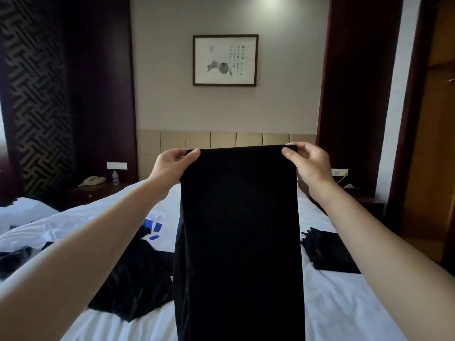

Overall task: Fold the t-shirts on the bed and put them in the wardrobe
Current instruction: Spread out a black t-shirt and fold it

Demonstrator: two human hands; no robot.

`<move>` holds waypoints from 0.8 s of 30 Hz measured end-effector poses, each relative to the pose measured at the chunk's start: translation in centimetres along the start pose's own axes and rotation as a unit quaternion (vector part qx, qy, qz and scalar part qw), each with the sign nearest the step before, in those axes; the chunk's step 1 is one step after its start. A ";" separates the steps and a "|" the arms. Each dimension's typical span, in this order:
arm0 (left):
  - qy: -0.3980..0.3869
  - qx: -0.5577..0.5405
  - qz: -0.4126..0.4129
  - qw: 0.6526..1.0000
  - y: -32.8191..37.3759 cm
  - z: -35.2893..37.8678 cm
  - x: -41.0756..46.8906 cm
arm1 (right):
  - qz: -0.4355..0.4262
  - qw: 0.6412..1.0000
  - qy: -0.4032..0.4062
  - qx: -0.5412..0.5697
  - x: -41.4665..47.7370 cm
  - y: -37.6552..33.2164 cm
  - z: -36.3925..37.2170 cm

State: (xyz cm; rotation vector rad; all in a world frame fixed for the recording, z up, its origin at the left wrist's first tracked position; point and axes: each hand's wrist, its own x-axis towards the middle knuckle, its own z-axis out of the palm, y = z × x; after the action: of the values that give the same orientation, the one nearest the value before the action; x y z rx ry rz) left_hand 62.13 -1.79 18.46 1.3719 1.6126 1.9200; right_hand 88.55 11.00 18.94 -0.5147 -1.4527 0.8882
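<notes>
A black t-shirt (238, 230), folded into a long narrow strip, hangs in front of me over the bed (344, 303). My left hand (176, 163) pinches its top left corner and my right hand (309, 161) pinches its top right corner, both raised at headboard height. Another black t-shirt (138, 276) lies spread and rumpled on the white sheet at the left. A pile of folded black t-shirts (327, 252) rests on the bed at the right. A white t-shirt with a blue print (154, 227) lies further up the bed.
More clothes lie on a second bed (22, 217) at the far left. A nightstand (98, 190) holds a telephone (92, 180) and a water bottle (115, 177). The wooden wardrobe (433, 143) stands open at the right edge. A framed picture (225, 60) hangs above the headboard.
</notes>
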 end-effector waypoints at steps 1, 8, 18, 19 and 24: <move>0.002 0.015 -0.013 1.000 -0.5 0.2 0.1 | 0.006 1.000 0.000 -0.002 -0.2 0.5 -0.1; 0.007 0.066 -0.067 0.996 -4.7 2.1 1.8 | 0.046 0.999 0.013 -0.006 0.1 5.0 0.4; 0.100 0.054 0.043 0.993 -2.3 3.9 5.2 | 0.023 0.998 0.050 0.019 4.1 4.8 1.3; 0.099 0.053 0.046 0.993 -2.4 3.8 4.8 | 0.022 0.998 0.047 0.018 3.9 4.8 1.3; 0.096 0.056 0.014 0.994 -5.1 3.3 1.4 | 0.051 0.999 0.017 0.003 0.4 6.1 0.8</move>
State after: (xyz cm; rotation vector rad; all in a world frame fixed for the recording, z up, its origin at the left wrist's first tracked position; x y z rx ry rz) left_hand 62.33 2.91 14.42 1.2901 1.8241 2.0610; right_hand 86.52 14.76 14.57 -0.6012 -1.4022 0.9591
